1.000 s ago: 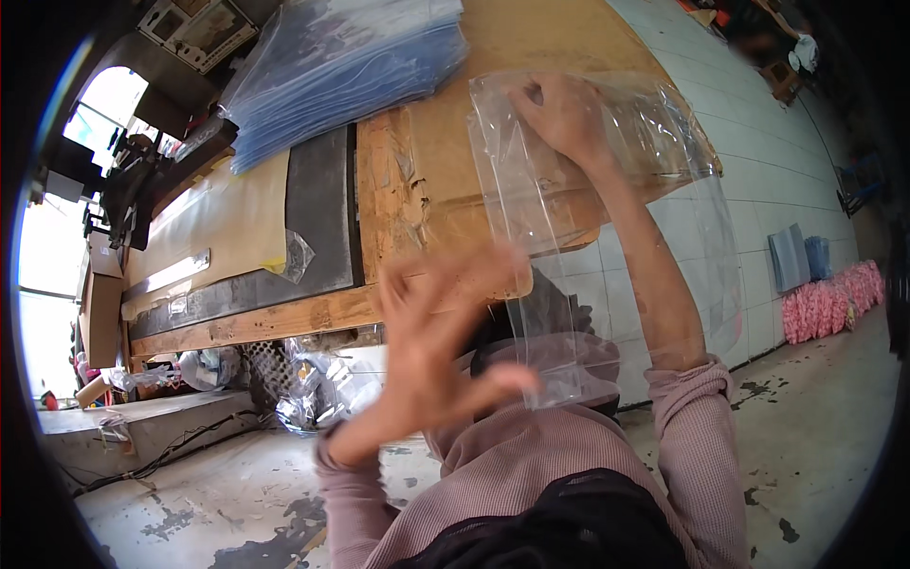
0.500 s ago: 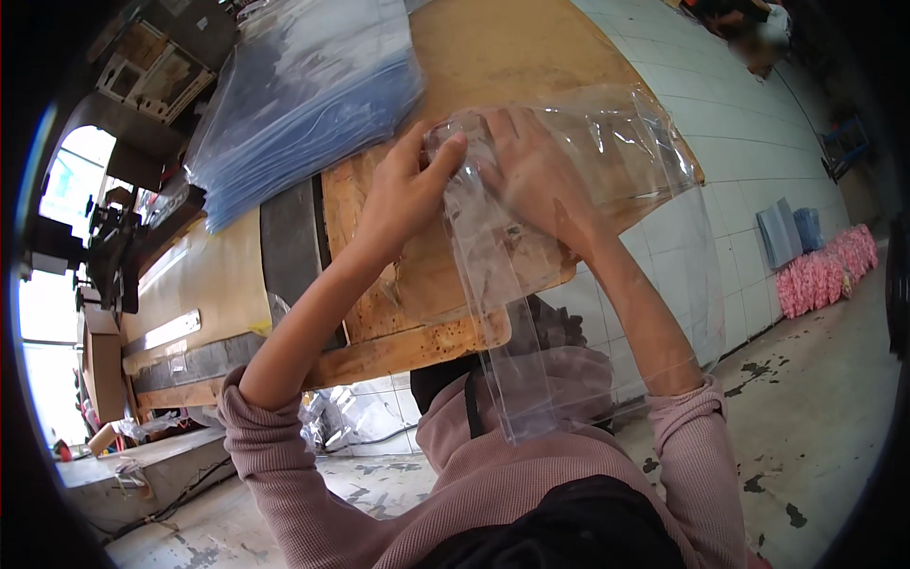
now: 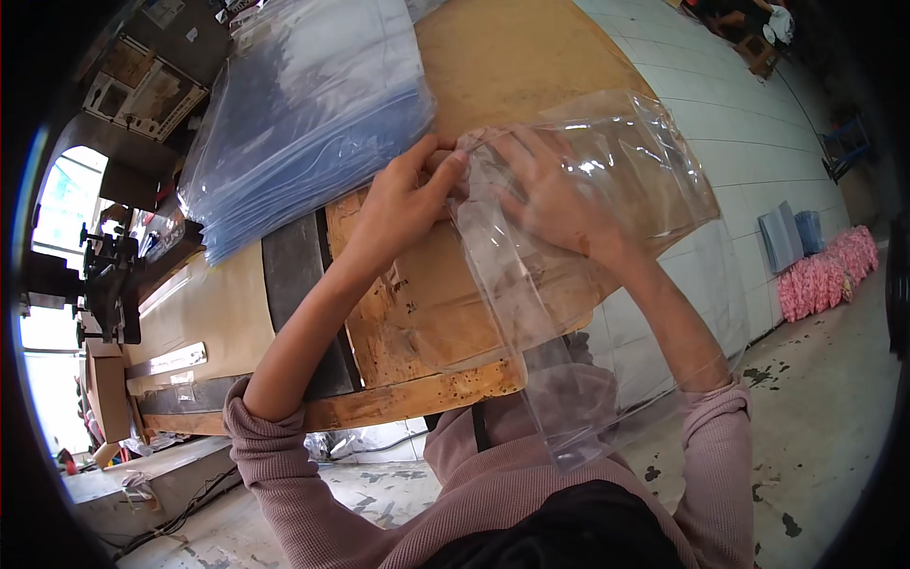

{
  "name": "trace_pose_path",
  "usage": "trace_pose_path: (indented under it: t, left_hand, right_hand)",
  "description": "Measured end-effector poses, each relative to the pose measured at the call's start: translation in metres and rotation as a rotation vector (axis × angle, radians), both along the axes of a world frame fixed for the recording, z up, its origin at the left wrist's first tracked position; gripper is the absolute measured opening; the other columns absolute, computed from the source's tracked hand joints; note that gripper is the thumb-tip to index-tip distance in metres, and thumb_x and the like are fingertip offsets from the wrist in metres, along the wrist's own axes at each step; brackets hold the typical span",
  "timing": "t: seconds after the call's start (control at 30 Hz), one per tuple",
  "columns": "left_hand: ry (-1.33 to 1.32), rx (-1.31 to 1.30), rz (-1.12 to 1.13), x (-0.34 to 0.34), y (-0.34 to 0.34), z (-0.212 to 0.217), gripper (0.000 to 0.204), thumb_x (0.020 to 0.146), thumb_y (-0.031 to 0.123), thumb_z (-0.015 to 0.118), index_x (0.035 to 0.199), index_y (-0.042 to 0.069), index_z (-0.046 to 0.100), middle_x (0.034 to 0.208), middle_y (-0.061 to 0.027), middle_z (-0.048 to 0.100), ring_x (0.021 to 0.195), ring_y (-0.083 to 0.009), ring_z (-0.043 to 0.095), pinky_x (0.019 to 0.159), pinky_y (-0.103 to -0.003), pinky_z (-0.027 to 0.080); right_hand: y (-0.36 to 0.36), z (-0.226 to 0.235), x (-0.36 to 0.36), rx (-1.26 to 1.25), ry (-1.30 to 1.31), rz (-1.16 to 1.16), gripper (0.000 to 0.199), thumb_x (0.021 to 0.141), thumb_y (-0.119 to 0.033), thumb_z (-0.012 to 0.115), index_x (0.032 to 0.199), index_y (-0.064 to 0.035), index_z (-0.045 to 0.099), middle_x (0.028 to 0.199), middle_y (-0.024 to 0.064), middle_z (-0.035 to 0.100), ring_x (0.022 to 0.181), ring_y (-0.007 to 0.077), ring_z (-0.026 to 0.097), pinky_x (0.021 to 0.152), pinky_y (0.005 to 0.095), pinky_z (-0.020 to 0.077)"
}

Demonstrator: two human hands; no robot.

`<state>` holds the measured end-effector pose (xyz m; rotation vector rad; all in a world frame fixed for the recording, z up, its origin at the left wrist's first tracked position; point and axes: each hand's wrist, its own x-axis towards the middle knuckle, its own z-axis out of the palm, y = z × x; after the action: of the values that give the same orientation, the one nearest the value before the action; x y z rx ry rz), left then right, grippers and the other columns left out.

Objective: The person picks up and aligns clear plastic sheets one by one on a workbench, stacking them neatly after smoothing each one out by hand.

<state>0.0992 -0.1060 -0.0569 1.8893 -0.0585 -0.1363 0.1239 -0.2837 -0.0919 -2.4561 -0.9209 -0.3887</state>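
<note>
A clear plastic bag (image 3: 512,284) with creased side folds lies over the near corner of the wooden table (image 3: 427,394). Its lower end hangs past the edge in front of my torso. My left hand (image 3: 408,199) pinches the bag's fold between thumb and fingers, close to the stack of bluish clear plastic (image 3: 313,142). To its right, my right hand (image 3: 559,194) is spread flat against the bag, slightly blurred, its fingertips near my left hand. Clear film overlaps my right forearm; whether that hand is inside the bag, I cannot tell.
A pale metal strip (image 3: 166,360) lies on the table's left part, beside a dark band (image 3: 303,294). Pink bundles (image 3: 828,275) and bluish sheets (image 3: 780,237) stand by the tiled wall at right. Another person (image 3: 730,17) is at the far top right.
My right hand has slid right and slightly nearer over the bag, away from my left hand, which keeps its pinch. The bag's hanging end has shifted right. The view has moved a little.
</note>
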Motion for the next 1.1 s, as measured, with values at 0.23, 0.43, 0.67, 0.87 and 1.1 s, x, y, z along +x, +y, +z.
trace_pose_path:
  t: [0.23,0.43,0.67,0.87,1.1]
  left_hand:
    - [0.03,-0.048,0.004,0.012,-0.001,-0.009,0.031,0.086,0.027,0.054,0.085,-0.004,0.059,0.072,-0.0084,0.062,0.062,-0.0105,0.059,0.057,-0.024,0.046]
    - [-0.03,0.134,-0.093,0.009,-0.001,-0.011,0.033,0.084,0.029,0.057,0.081,-0.004,0.06,0.067,-0.0071,0.061,0.059,-0.0105,0.057,0.054,-0.026,0.044]
    - [0.063,-0.073,-0.13,0.009,0.005,-0.01,0.039,0.085,0.024,0.059,0.11,-0.003,0.048,0.072,-0.0049,0.055,0.061,-0.0079,0.052,0.054,-0.021,0.047]
    - [0.18,-0.038,-0.141,0.008,0.007,0.001,0.05,0.085,0.024,0.059,0.121,-0.005,0.04,0.069,-0.0031,0.051,0.06,-0.0069,0.049,0.054,-0.021,0.047]
    - [0.154,0.107,-0.126,0.007,0.005,0.011,0.058,0.084,0.023,0.059,0.128,-0.005,0.034,0.06,-0.0034,0.049,0.051,-0.0119,0.051,0.054,-0.023,0.046]
  right_hand:
    - [-0.006,0.002,0.006,-0.197,-0.011,0.081,0.043,0.081,-0.018,0.051,0.122,-0.0074,0.044,0.12,0.016,0.043,0.115,0.0314,0.038,0.103,0.0426,0.0221]
    - [-0.003,0.001,0.004,0.132,0.228,-0.076,0.043,0.077,-0.012,0.053,0.119,-0.0041,0.046,0.114,0.0168,0.048,0.113,0.0312,0.04,0.101,0.0413,0.0255]
    - [-0.004,0.001,0.006,0.138,0.311,0.031,0.039,0.073,-0.009,0.057,0.109,0.0025,0.049,0.111,0.0178,0.05,0.105,0.0368,0.046,0.094,0.0404,0.0367]
    - [-0.006,0.001,0.003,-0.013,0.087,0.04,0.042,0.082,-0.017,0.053,0.121,-0.0044,0.044,0.119,0.0159,0.047,0.109,0.0364,0.044,0.093,0.0398,0.0372]
    - [-0.007,-0.005,0.006,-0.085,-0.021,0.023,0.04,0.084,-0.02,0.049,0.123,-0.0097,0.045,0.12,0.0143,0.047,0.111,0.0316,0.044,0.1,0.0416,0.0305]
